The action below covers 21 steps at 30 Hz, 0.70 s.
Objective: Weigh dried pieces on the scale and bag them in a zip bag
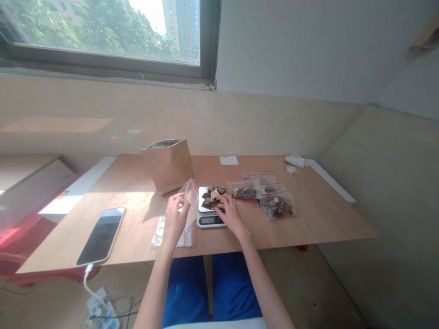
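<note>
On the counter (137,196), dark and brown dried pieces (207,201) lie on the plate of a digital scale (201,223). At its right edge, the right hand (230,214) reaches over them, thumb and fingers spread apart at the pieces. The left hand (176,210) pinches a clear plastic bag (192,198) beside the scale, above flat bags (187,240). An open paper bag (169,167) stands behind; filled bags (277,206) lie to the right, a phone (102,236) well to the left.
</note>
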Tool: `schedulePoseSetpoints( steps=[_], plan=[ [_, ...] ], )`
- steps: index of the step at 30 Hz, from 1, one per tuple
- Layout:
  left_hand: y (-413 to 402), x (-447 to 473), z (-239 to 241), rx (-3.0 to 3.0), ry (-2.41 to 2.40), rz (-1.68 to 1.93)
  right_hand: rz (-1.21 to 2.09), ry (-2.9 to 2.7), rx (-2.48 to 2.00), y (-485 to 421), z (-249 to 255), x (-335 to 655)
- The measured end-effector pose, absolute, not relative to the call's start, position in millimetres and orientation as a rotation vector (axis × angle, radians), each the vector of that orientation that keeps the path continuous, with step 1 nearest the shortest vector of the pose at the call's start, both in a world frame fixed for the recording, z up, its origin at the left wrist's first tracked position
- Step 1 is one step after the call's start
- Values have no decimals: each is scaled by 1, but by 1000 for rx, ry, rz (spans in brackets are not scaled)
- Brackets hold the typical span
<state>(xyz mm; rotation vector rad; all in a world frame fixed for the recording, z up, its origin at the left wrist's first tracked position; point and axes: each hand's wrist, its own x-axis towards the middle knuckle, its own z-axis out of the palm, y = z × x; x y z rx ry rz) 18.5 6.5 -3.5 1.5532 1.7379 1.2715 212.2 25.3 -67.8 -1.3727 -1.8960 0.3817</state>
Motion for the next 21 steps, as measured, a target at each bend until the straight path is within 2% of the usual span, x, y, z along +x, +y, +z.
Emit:
schedulePoseSetpoints(
  steps=[8,21],
  plan=[
    [0,21,-4,1485,1790,1261,345,-1898,-1382,30,-68,214],
    [1,21,-10,1445,1833,1228,621,-1732,-1329,30,-51,223]
  ],
)
